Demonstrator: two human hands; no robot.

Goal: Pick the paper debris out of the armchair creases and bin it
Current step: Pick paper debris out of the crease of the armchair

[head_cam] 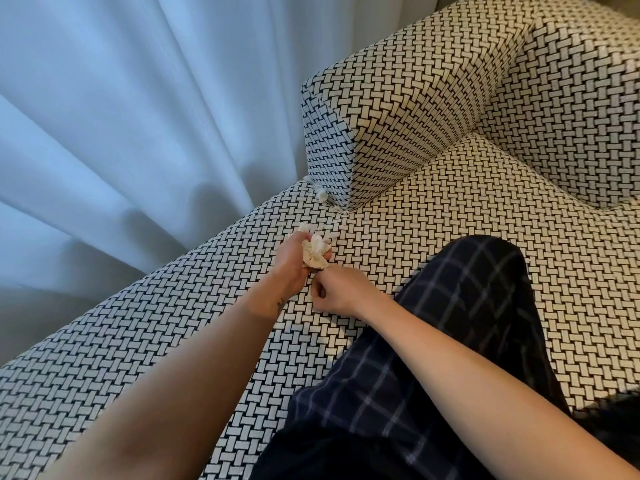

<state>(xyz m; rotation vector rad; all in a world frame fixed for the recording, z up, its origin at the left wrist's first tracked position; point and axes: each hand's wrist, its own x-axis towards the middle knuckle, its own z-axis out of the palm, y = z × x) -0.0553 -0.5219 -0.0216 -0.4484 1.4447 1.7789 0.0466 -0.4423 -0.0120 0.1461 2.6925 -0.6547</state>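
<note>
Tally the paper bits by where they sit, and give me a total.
paper wad gripped in the left hand: 1
crease scraps at the foot of the armrest: 3, two of them tiny
loose scrap on the seat beside the wad: 1
Total: 5

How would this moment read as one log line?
left hand holds paper wad | right hand curled, grip unclear | paper scraps lie beside armrest

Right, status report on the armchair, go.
Left hand grips paper wad. Right hand curled beside it, hold unclear. Scraps lie in crease under armrest. No bin in view.
</note>
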